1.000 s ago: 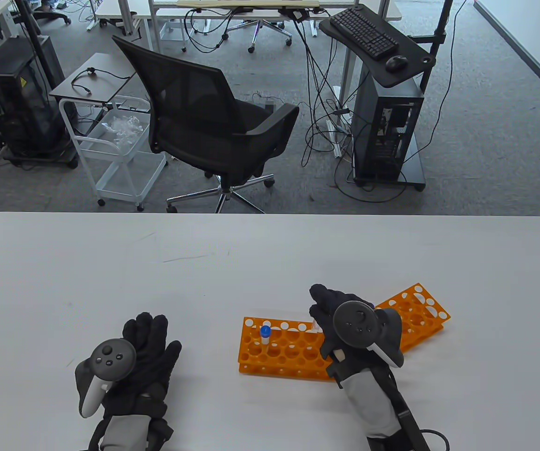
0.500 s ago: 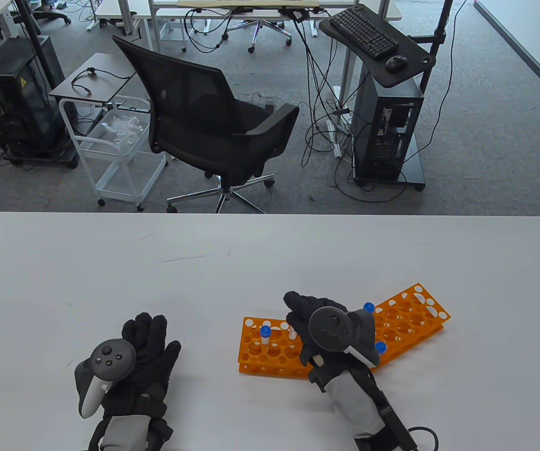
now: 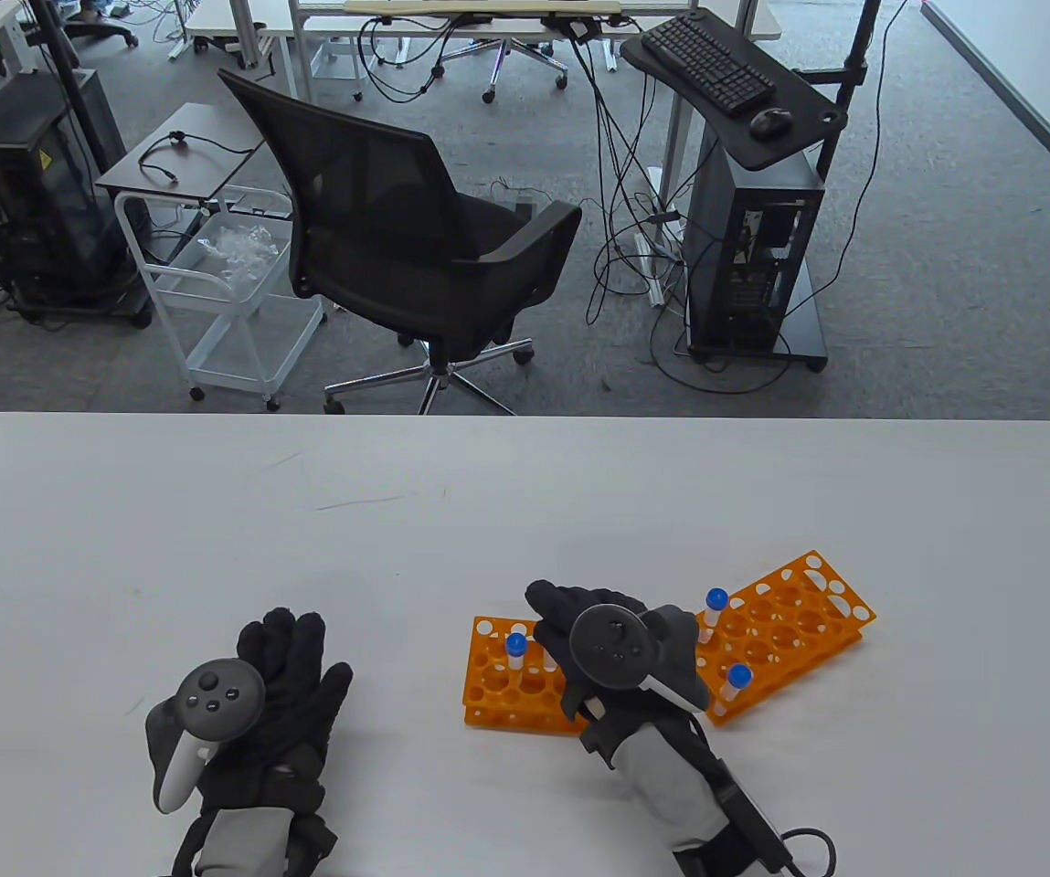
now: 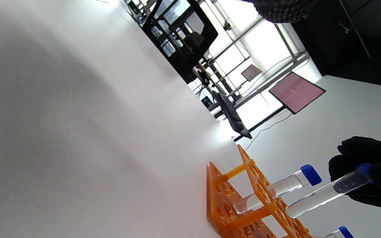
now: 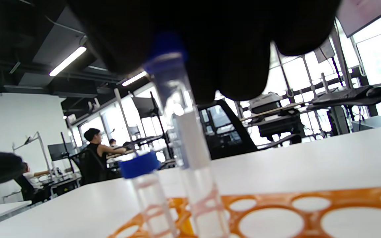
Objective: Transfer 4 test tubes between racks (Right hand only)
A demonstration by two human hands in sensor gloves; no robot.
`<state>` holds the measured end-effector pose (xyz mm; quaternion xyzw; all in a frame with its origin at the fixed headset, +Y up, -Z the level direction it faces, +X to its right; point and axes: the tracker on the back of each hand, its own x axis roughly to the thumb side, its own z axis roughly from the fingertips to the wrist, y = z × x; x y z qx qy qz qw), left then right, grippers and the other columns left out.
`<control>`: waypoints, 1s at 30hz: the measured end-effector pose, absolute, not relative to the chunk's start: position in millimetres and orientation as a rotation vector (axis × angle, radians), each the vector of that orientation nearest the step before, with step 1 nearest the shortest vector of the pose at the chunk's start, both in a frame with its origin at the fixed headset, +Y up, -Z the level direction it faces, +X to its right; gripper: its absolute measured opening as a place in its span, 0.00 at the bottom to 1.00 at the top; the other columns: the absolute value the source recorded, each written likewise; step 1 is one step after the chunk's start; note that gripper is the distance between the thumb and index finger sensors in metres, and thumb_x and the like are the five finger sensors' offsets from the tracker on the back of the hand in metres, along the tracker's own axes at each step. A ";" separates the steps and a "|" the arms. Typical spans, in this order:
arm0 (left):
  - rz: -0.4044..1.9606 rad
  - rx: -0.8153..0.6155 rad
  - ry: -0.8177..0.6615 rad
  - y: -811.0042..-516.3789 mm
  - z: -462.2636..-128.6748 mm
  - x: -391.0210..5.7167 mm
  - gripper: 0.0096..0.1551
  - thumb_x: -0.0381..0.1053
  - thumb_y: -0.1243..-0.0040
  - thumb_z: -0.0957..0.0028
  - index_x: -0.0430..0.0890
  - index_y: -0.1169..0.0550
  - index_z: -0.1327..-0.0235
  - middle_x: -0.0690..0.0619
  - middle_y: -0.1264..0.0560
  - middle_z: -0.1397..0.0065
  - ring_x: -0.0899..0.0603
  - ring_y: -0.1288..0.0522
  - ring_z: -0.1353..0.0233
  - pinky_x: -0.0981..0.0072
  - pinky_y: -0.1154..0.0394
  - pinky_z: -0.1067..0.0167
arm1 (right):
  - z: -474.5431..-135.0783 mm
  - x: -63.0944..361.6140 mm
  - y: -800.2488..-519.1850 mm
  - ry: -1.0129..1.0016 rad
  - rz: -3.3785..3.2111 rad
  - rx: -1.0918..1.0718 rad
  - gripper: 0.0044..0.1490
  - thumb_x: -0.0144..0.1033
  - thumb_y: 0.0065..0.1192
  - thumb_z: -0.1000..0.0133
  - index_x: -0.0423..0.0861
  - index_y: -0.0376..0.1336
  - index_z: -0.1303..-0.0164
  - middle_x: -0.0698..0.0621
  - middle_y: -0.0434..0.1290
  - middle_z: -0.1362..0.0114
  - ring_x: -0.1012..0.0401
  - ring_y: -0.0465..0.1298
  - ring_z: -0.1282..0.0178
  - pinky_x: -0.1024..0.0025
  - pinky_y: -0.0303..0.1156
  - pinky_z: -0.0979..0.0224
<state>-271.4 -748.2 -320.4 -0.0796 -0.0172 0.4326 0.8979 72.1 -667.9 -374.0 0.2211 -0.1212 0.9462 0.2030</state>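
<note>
From above, the right hand (image 3: pixel 611 644) has slid leftward over the near orange rack (image 3: pixel 511 690) since a moment ago — the two blue-capped tubes (image 3: pixel 737 678) in the angled far rack (image 3: pixel 794 621) now stand uncovered. One capped tube (image 3: pixel 516 645) stands in the near rack, just left of the fingers. The left hand (image 3: pixel 255 703) lies flat on the white table (image 3: pixel 525 493), fingers spread, unmoved.

The left wrist view shows the held tube (image 4: pixel 326 195) pinched by its blue cap, its tip just over the rack's top plate.

The right wrist view — fingers (image 5: pixel 243 49) clamp the cap, the tube beside the seated one (image 5: pixel 147 195).
</note>
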 end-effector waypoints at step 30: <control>0.889 -0.166 -0.042 -747.9 -320.3 -269.5 0.41 0.69 0.59 0.37 0.65 0.60 0.17 0.66 0.73 0.16 0.54 0.83 0.20 0.54 0.84 0.25 | -379.4 65.6 -686.0 -0.228 2.723 0.629 0.30 0.35 0.68 0.49 0.42 0.70 0.36 0.40 0.81 0.36 0.41 0.78 0.40 0.38 0.68 0.36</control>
